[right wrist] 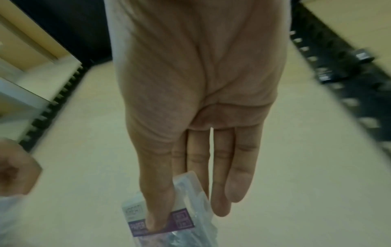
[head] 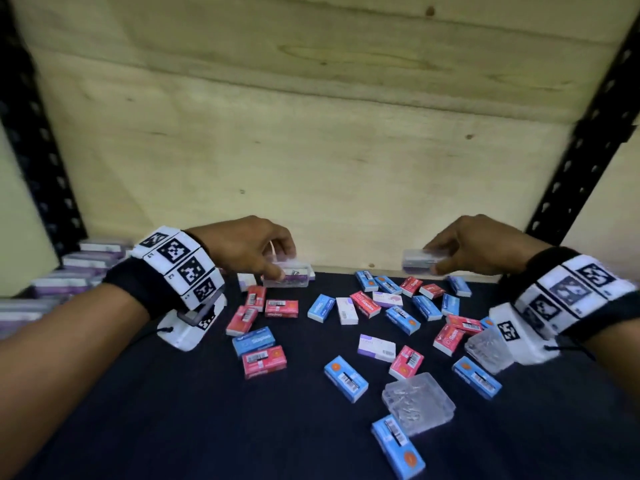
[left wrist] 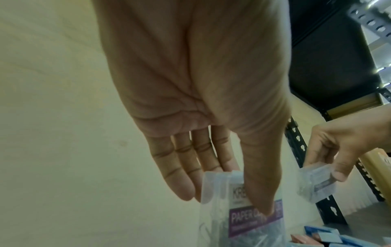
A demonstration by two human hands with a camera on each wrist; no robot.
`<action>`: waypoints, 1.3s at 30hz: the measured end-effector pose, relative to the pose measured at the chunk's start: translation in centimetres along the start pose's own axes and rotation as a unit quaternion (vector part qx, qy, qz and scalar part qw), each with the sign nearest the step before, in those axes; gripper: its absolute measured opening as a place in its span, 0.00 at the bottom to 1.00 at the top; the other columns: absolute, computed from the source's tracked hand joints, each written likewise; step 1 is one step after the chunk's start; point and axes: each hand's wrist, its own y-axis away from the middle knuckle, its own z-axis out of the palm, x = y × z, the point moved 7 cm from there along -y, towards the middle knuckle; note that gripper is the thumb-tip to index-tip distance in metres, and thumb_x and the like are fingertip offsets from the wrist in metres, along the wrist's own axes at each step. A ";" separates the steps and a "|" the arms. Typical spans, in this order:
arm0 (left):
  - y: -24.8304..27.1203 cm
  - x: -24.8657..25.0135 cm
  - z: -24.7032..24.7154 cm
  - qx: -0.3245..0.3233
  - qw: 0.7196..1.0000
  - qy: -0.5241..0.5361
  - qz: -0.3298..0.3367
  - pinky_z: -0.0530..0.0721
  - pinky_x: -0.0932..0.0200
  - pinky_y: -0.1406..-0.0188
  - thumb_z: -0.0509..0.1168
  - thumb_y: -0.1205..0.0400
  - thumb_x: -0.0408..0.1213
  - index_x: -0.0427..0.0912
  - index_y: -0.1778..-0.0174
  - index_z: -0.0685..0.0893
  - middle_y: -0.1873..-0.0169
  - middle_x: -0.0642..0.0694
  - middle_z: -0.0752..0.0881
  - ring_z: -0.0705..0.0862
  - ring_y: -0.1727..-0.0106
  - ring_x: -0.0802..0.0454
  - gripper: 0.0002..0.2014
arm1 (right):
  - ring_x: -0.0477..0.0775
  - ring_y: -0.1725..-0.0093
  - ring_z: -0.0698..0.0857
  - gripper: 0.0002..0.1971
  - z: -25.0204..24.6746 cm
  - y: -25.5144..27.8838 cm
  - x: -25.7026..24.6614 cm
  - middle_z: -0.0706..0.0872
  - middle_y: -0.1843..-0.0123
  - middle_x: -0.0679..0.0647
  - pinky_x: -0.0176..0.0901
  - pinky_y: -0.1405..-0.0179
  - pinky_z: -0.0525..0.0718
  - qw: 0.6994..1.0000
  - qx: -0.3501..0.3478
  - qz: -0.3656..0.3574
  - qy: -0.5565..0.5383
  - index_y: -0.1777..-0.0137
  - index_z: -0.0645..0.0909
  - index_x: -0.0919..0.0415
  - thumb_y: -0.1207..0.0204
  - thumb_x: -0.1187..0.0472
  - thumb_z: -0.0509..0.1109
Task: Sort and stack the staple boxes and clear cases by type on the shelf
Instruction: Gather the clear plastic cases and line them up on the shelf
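My left hand (head: 273, 259) pinches a clear case with a purple label (head: 287, 276), thumb on the label (left wrist: 260, 207), low over the back of the dark shelf mat (head: 173, 410). My right hand (head: 434, 259) pinches a second clear purple-label case (head: 420, 260) above the mat; its thumb presses the label (right wrist: 156, 222). Several red (head: 264, 362), blue (head: 345, 378) and white-purple staple boxes (head: 376, 348) lie scattered on the mat. Two unlabelled clear cases (head: 418, 403) (head: 488, 348) lie at the right. Purple-label cases (head: 86, 261) are stacked at the far left.
A pale plywood back wall (head: 311, 150) closes the shelf. Black perforated uprights stand at the left (head: 38, 150) and right (head: 581, 161). The front left of the mat holds no boxes.
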 end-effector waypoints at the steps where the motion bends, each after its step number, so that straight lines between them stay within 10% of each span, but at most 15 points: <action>1: 1.4 -0.5 -0.4 0.007 1.000 -0.005 -0.005 0.80 0.67 0.54 0.76 0.24 0.44 0.56 0.42 0.81 0.50 0.59 0.85 0.83 0.53 0.64 0.16 | 0.47 0.47 0.87 0.21 -0.2 0.1 -2.6 0.91 0.43 0.46 0.36 0.52 0.78 1.000 0.006 -0.026 0.001 0.36 0.88 0.47 0.30 0.50 0.82; 11: 14.3 -8.5 -0.9 0.014 0.992 -0.056 -0.116 0.83 0.57 0.44 0.71 0.21 0.48 0.63 0.39 0.80 0.45 0.60 0.84 0.81 0.51 0.64 0.16 | 0.52 0.48 0.83 0.16 3.2 2.3 -25.1 0.86 0.43 0.48 0.43 0.51 0.80 0.967 -0.075 -0.242 0.006 0.37 0.83 0.49 0.23 0.48 0.73; 16: 19.2 -12.0 0.0 -0.008 0.984 -0.045 -0.171 0.78 0.70 0.51 0.70 0.19 0.47 0.59 0.36 0.79 0.43 0.59 0.83 0.80 0.48 0.64 0.16 | 0.52 0.52 0.84 0.14 5.3 3.3 -32.6 0.88 0.45 0.50 0.43 0.57 0.81 0.950 -0.117 -0.289 0.007 0.39 0.84 0.53 0.21 0.50 0.72; 34: 26.8 -19.7 0.9 -0.024 0.956 -0.015 -0.294 0.75 0.65 0.56 0.70 0.19 0.43 0.62 0.44 0.80 0.50 0.63 0.82 0.80 0.51 0.66 0.11 | 0.57 0.49 0.86 0.16 9.5 2.0 -43.5 0.89 0.47 0.55 0.49 0.52 0.85 0.931 -0.150 -0.333 -0.004 0.43 0.87 0.61 0.23 0.50 0.74; 39: 26.8 -20.6 0.6 -0.006 0.953 -0.033 -0.300 0.77 0.62 0.50 0.70 0.19 0.43 0.64 0.44 0.79 0.48 0.63 0.81 0.80 0.48 0.62 0.12 | 0.55 0.57 0.83 0.16 9.7 1.8 -45.0 0.88 0.50 0.56 0.44 0.64 0.78 0.929 -0.139 -0.344 0.003 0.47 0.86 0.63 0.21 0.48 0.72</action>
